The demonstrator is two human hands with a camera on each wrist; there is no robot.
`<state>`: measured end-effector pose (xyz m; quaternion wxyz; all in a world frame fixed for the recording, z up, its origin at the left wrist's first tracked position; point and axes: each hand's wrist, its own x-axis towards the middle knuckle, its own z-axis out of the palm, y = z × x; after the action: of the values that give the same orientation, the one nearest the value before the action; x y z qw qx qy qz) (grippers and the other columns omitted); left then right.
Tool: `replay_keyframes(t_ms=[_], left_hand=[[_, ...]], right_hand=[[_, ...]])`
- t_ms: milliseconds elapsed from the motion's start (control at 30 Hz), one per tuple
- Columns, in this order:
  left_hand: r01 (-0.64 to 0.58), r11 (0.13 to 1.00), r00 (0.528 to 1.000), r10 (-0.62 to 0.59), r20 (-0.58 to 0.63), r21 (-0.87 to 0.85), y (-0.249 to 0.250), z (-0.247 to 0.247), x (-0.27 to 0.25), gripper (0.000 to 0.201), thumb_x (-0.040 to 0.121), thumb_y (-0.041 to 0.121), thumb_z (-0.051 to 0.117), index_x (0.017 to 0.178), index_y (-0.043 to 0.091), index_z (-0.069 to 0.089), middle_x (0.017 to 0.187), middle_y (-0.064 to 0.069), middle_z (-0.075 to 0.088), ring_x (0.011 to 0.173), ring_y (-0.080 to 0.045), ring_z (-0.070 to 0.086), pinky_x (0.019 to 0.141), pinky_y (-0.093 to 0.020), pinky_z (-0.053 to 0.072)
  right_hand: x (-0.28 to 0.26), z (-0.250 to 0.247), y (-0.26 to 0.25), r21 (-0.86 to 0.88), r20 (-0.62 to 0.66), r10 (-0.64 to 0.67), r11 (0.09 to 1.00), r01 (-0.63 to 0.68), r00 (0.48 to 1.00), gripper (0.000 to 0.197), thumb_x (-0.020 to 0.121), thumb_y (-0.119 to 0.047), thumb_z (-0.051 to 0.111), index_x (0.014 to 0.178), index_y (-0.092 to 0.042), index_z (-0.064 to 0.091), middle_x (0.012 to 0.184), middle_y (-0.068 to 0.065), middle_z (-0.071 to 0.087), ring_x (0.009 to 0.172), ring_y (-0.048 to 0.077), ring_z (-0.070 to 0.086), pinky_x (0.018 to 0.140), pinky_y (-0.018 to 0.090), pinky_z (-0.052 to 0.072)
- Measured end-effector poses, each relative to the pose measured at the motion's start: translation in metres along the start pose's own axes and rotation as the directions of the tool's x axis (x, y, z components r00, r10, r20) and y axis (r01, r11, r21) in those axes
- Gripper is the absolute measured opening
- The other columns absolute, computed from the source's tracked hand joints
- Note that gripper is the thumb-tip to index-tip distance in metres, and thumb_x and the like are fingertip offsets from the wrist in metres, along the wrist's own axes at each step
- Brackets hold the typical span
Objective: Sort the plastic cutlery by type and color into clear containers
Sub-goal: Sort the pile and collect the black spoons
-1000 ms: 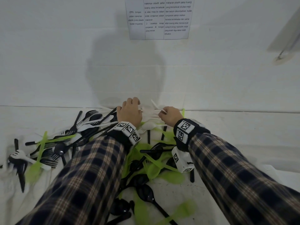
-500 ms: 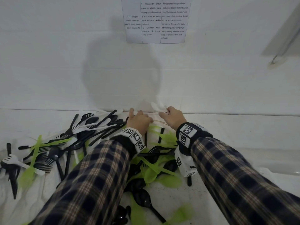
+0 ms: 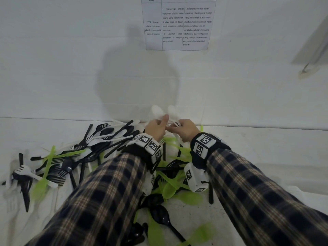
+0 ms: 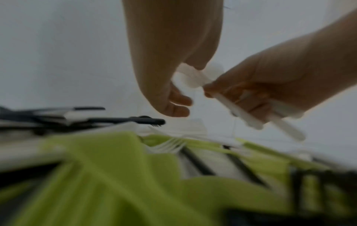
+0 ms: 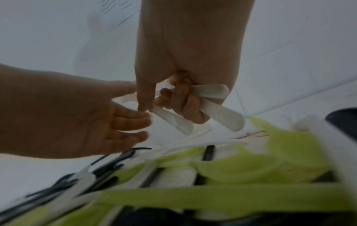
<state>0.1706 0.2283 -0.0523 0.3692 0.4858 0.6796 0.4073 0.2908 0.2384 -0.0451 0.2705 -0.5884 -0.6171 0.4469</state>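
My right hand [image 3: 174, 126] grips a small bunch of white plastic spoons [image 3: 173, 111] by their handles, just above the back of the pile and close to the wall. In the right wrist view the white handles [image 5: 222, 116] fan out below the curled right hand [image 5: 173, 97]. My left hand [image 3: 164, 121] meets it and pinches one white spoon [image 4: 193, 76] of the bunch between thumb and fingers. The left wrist view shows the left hand [image 4: 185, 79] beside the right hand [image 4: 251, 94]. Both views are blurred.
Mixed black, white and green cutlery [image 3: 99, 139] lies piled on the white table [image 3: 266, 142], spreading left and under my forearms. Green spoons [image 3: 170, 187] and black spoons [image 3: 159, 213] lie nearer me. A printed sheet [image 3: 177, 23] hangs on the wall.
Both hands have lifted off the pile and come together near the wall. The white spoons now stand higher, and the left hand has reached across to them.
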Motion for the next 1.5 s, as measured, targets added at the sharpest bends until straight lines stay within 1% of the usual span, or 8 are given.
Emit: replay_keyframes(t_ms=[67,167,267,333,433,733,1167,1500], left_hand=[[0.039,0.996,0.999,-0.039,0.007,-0.085,0.003,0.004,-0.002,0.039,0.096,0.043,0.042,0.071,0.019,0.060,0.086,-0.011,0.067,0.082,-0.028,0.066,0.085,-0.040,0.053],[0.053,0.960,0.984,-0.096,-0.147,-0.274,0.007,0.002,0.005,0.032,0.100,0.029,0.039,0.077,0.012,0.053,0.087,-0.012,0.062,0.064,-0.020,0.058,0.071,-0.034,0.050],[0.051,0.994,0.955,-0.022,-0.295,0.092,0.012,-0.016,0.017,0.033,0.102,0.025,0.032,0.096,0.001,0.054,0.091,-0.016,0.054,0.080,-0.029,0.053,0.069,-0.031,0.033],[-0.018,0.905,0.979,0.102,-0.176,0.425,0.011,-0.028,0.026,0.028,0.099,0.026,0.038,0.091,0.004,0.053,0.092,-0.017,0.056,0.085,-0.030,0.051,0.070,-0.032,0.035],[-0.124,0.589,0.991,0.112,0.071,0.798,0.006,-0.030,0.038,0.022,0.094,0.026,0.046,0.092,0.009,0.059,0.095,-0.010,0.061,0.089,-0.027,0.058,0.070,-0.030,0.042],[-0.296,0.287,0.955,0.070,0.288,0.911,-0.013,0.008,0.058,0.035,0.098,0.010,0.038,0.131,0.017,0.048,0.130,-0.006,0.045,0.116,-0.026,0.053,0.083,-0.035,0.041],[-0.351,0.170,0.935,0.124,0.333,0.921,-0.010,0.007,0.048,0.033,0.098,0.016,0.040,0.128,0.020,0.053,0.128,-0.002,0.055,0.119,-0.022,0.049,0.090,-0.035,0.041],[-0.594,0.242,0.786,0.378,0.489,0.767,0.014,-0.016,0.018,0.041,0.096,0.004,0.039,0.131,0.023,0.048,0.130,0.003,0.052,0.119,-0.019,0.045,0.095,-0.031,0.031]], right_hand=[[0.000,0.006,-0.005,0.082,0.019,0.031,0.996,-0.033,0.999,0.033,0.085,-0.032,0.064,0.066,-0.013,0.045,0.057,-0.001,0.039,0.048,0.014,0.035,0.044,0.025,0.028],[0.003,0.008,-0.007,0.131,-0.029,0.044,0.991,-0.040,0.999,0.031,0.091,-0.026,0.055,0.068,-0.013,0.038,0.061,0.001,0.034,0.050,0.015,0.031,0.046,0.026,0.025],[0.008,0.001,-0.001,0.025,-0.118,0.032,0.999,-0.029,0.993,0.036,0.092,-0.022,0.049,0.063,-0.014,0.030,0.063,0.001,0.033,0.054,0.016,0.032,0.052,0.026,0.026],[0.011,-0.006,0.004,0.006,-0.139,0.026,1.000,-0.026,0.990,0.035,0.092,-0.021,0.048,0.063,-0.012,0.030,0.062,0.001,0.032,0.056,0.018,0.032,0.052,0.027,0.026],[0.014,-0.015,0.010,-0.034,-0.159,-0.009,0.999,0.003,0.987,0.033,0.091,-0.020,0.048,0.065,-0.011,0.032,0.062,0.001,0.032,0.063,0.020,0.035,0.059,0.030,0.029],[0.021,-0.028,0.025,-0.035,-0.269,-0.043,0.999,0.035,0.962,0.038,0.091,-0.019,0.049,0.062,-0.014,0.027,0.061,-0.001,0.029,0.057,0.014,0.028,0.053,0.027,0.022],[0.017,-0.031,0.024,-0.061,-0.260,-0.056,0.997,0.041,0.964,0.042,0.092,-0.019,0.049,0.060,-0.015,0.023,0.060,-0.001,0.027,0.055,0.013,0.026,0.052,0.026,0.021],[0.001,-0.038,-0.006,-0.166,-0.313,-0.070,0.986,0.018,0.947,0.038,0.091,-0.017,0.047,0.058,-0.013,0.029,0.059,0.001,0.036,0.054,0.012,0.033,0.048,0.023,0.023]])
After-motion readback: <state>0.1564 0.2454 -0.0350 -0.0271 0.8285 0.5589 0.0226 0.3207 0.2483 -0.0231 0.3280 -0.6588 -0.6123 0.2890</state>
